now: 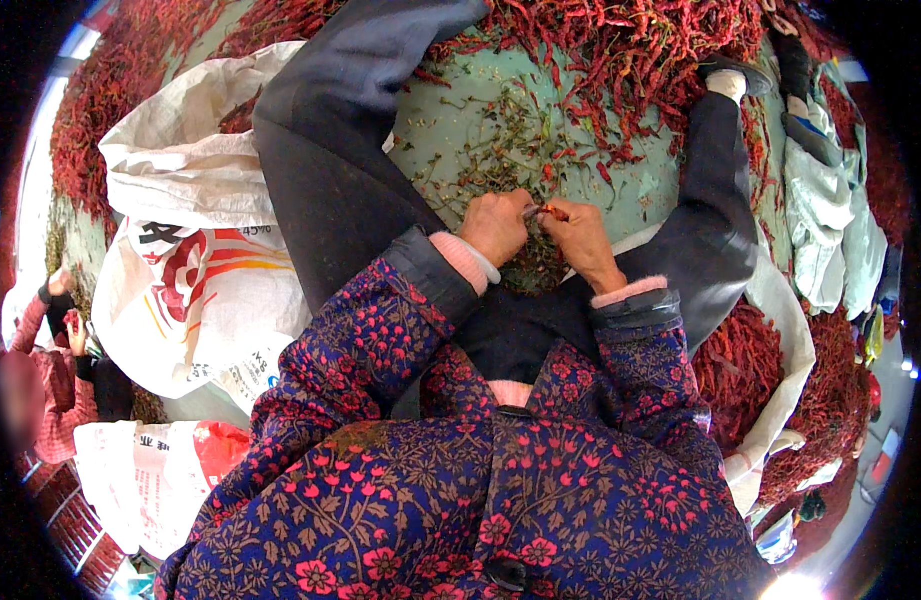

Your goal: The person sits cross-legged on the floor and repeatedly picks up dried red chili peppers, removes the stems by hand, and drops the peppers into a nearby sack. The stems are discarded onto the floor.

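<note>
Close together above the lap, my two hands meet at a dried red chili pepper. My right hand pinches the red pod between thumb and fingers. My left hand is closed beside it, with something small and dark, perhaps a scissor or blade part, at its fingertips; most of it is hidden. Plucked green-brown stems lie scattered on the pale green floor and heaped below the hands. A large pile of dried red chilies spreads beyond them.
A white woven sack stands left of my left leg. Another open sack at the right holds red chilies. A printed white bag lies lower left, near another person in pink. More chili heaps surround me.
</note>
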`<state>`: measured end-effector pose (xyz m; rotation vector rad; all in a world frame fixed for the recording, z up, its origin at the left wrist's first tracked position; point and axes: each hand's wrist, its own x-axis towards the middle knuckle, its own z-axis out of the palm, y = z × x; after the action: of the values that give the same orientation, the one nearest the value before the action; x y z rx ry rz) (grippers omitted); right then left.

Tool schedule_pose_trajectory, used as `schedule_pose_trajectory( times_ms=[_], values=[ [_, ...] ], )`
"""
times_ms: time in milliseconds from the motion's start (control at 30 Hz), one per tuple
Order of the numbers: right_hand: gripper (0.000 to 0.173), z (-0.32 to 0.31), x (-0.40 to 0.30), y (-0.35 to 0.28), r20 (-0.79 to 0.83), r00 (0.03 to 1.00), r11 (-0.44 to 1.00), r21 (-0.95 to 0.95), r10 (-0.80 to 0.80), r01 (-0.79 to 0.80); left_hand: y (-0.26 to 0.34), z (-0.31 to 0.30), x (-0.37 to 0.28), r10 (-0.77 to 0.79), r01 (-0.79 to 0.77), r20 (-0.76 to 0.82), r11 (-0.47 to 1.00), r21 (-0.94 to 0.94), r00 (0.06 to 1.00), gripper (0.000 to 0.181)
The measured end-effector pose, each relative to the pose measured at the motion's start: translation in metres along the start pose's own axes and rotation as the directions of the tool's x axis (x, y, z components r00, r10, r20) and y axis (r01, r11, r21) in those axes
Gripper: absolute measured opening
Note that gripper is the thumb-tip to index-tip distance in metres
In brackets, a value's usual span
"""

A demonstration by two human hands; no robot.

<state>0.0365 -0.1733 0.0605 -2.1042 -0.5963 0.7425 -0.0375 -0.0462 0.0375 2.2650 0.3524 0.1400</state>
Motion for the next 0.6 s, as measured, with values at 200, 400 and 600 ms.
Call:
schedule_pose_trajectory(
  times_ms=[200,400,600],
  values=[
    [0.016,0.011,0.001,0.003,-0.114,0.987,0.993,-0.02,-0.115,0.113,-0.004,0.005,0.0,0.034,-0.033,-0.081,0.999,0.011,0.996,0.009],
    [0.015,0.008,0.004,0.009,-0.091,0.972,0.853,0.503,0.216,-0.142,-0.011,0.002,0.006,0.205,-0.209,-0.083,0.977,-0.039,0.975,0.013],
    [0.017,0.006,0.006,0.009,-0.093,0.979,0.965,0.209,0.18,-0.158,-0.017,0.001,0.003,0.252,-0.253,0.015,0.967,0.042,0.968,0.013]
  ],
)
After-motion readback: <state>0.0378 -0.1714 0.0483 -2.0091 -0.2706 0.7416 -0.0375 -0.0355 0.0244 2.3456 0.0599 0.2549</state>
